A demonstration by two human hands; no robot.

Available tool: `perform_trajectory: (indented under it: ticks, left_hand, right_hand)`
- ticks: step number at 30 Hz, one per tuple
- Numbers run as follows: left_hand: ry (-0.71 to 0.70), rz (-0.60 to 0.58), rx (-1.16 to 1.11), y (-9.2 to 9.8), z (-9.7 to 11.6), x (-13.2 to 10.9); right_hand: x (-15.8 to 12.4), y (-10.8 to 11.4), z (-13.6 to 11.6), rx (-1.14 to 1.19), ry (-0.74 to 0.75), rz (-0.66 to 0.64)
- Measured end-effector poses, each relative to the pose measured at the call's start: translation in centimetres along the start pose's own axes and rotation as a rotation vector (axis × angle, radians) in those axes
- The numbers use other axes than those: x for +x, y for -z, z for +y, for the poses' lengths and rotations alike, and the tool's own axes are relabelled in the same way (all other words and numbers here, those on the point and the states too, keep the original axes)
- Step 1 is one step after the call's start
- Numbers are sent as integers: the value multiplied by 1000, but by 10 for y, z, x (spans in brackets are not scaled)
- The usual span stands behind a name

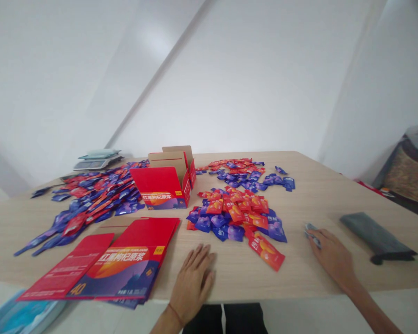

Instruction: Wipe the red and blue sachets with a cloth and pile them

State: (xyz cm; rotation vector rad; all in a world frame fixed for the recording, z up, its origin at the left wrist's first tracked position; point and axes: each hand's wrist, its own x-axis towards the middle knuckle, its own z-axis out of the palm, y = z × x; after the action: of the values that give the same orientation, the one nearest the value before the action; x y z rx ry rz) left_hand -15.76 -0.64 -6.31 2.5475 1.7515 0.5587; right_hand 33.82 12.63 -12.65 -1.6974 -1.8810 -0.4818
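Observation:
My left hand [194,277] lies flat on the wooden table near its front edge, fingers together and stretched out, holding nothing. To its left are flat, unfolded red and purple cartons [125,260], stacked and overhanging the edge. On the right, my right hand [332,253] rests on the table with its fingers closed on a small crumpled grey wad [312,232]; its material is unclear. Between the hands, a pile of red and purple sachets [230,208] spreads out. One red sachet [266,250] lies at the pile's front. A folded dark grey cloth-like pouch [376,234] lies right of my right hand.
Two open red boxes [163,188] stand mid-table. More sachets heap up on the left [101,190] and behind [240,171]. A scale [97,162] with a packet on it sits far left. A blue basin [24,315] is below the table; a patterned bag-like item [411,171] is at right.

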Motion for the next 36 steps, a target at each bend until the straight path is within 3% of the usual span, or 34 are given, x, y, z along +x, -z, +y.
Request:
perform_trajectory:
  ticks: [8, 23, 36]
  left_hand:
    - [-90, 77, 82, -2, -5, -4]
    - [-122, 97, 156, 0, -4, -5]
    - [-177, 186, 225, -8, -12, -5]
  right_hand:
    - [-1, 1, 0, -2, -2, 16]
    - [-3, -2, 4, 16, -15, -16]
    - [-2, 0, -3, 27, -29, 15]
